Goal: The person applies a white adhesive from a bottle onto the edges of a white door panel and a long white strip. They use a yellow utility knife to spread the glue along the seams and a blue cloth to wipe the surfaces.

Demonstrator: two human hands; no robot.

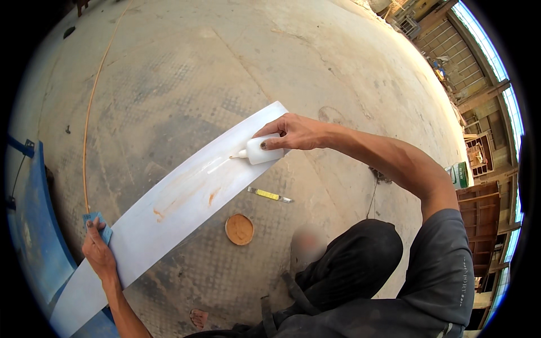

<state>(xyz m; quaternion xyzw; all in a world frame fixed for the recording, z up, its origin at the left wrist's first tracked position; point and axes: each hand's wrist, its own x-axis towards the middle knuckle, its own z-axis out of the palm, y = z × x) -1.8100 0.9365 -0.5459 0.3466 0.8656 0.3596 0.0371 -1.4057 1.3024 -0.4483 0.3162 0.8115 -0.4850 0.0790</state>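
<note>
A long white board [186,174] lies slantwise before me, with orange-brown smears on its face. My right hand [298,132] grips a white squeeze bottle [266,150] near the board's far end. The bottle is tipped so that its nozzle points left, at the board; whether the tip touches cannot be made out. A shiny wet streak [217,164] lies just beside the nozzle. At the board's left edge, my left hand [100,256] is closed on a blue piece of sandpaper [107,233], thumb on top.
On the floor right of the board are a yellow utility knife [270,195] and a round lid of orange-brown paste [240,230]. A blue panel [36,219] stands at the left. A thin brown strip [93,101] runs up the floor. Far right is a green-and-white bucket [459,175].
</note>
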